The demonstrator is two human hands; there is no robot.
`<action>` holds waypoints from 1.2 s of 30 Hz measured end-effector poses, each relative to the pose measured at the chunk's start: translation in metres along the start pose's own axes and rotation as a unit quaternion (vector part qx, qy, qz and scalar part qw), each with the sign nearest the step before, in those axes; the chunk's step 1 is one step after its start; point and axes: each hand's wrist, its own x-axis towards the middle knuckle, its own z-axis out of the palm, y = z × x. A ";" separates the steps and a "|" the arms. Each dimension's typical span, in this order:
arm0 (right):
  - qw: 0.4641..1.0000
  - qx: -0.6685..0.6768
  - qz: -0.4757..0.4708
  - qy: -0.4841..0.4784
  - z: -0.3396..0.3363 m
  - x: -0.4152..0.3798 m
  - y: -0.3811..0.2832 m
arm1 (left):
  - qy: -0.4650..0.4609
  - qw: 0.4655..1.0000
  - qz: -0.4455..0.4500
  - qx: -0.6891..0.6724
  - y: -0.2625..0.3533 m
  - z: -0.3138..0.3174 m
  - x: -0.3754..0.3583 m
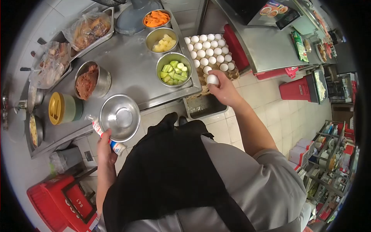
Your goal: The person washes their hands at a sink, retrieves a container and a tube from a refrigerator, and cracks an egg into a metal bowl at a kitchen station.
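My left hand (105, 146) is closed on the rim of a steel mixing bowl (129, 131). The inside of that bowl looks bare and shiny. Against the same hand, under the bowl, is a red, white and blue plastic packet (117, 147); its contents are hidden. My right hand (224, 91) pinches a white egg (212, 79) between thumb and fingers. Just beyond it, a cardboard egg tray (230, 74) carries several rows of white eggs (209, 52). The egg in my hand is over the near edge of this tray.
On the steel counter (127, 65) stand bowls of carrots (156, 18), potatoes (165, 43) and green vegetable chunks (174, 72). Raw ground meat (87, 81) fills a steel pot. A yellow-lidded container (58, 108) stands nearby. Below the eggs is a dark bin (205, 110).
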 end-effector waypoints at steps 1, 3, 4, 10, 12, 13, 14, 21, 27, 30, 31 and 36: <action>0.996 -0.024 -0.071 0.036 0.006 -0.007 -0.001 | -0.008 1.000 0.002 0.016 0.000 -0.004 0.001; 0.979 -0.034 -0.171 0.108 0.017 -0.015 -0.002 | -0.013 1.000 0.004 0.022 0.003 0.000 -0.004; 0.971 -0.062 -0.191 0.133 0.023 -0.018 -0.001 | -0.010 1.000 0.002 0.022 0.007 0.002 -0.008; 0.989 0.012 -0.102 0.104 0.056 -0.025 0.015 | -0.021 0.999 -0.006 0.029 0.011 -0.015 -0.008; 0.973 0.229 -0.026 0.007 0.047 -0.028 -0.004 | -0.033 0.999 -0.003 0.018 0.009 -0.023 -0.004; 0.936 0.342 0.037 -0.079 0.033 -0.036 -0.025 | -0.037 0.999 -0.001 0.009 0.009 -0.024 -0.003; 0.874 0.445 0.103 -0.164 0.026 -0.041 -0.039 | -0.039 0.999 0.000 -0.001 0.008 -0.025 -0.003; 0.811 0.494 0.063 -0.306 0.089 -0.028 -0.094 | -0.063 0.995 0.024 -0.071 0.007 -0.031 -0.007; 0.882 0.250 0.034 -0.399 0.181 -0.008 -0.178 | 0.005 0.994 0.036 -0.104 0.001 -0.041 -0.009; 0.864 -0.043 -0.393 -0.311 0.247 0.008 -0.186 | 0.045 0.988 0.062 -0.135 -0.008 -0.038 -0.007; 0.857 -0.087 -0.378 -0.340 0.257 0.005 -0.196 | 0.071 0.986 0.073 -0.132 -0.011 -0.037 -0.007; 0.748 -0.239 -0.428 -0.447 0.320 0.035 -0.175 | 0.167 0.970 0.091 -0.152 -0.033 -0.029 0.002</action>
